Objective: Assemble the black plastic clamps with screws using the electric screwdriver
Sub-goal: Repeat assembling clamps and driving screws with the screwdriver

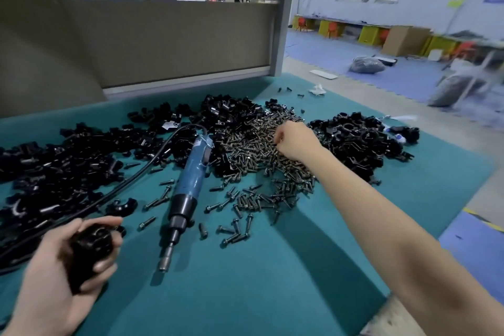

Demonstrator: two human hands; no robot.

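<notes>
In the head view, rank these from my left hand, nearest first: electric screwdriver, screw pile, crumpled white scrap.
1. Electric screwdriver, just right of the left hand, which holds a black clamp.
2. Screw pile, mid-table, around the right hand.
3. Crumpled white scrap, at the table's far edge.

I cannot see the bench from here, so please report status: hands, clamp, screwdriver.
Left hand grips black clamp. Right hand in screw pile, fingers curled, hold unclear. Electric screwdriver lies untouched on mat between the hands. Nothing blocking.
</notes>
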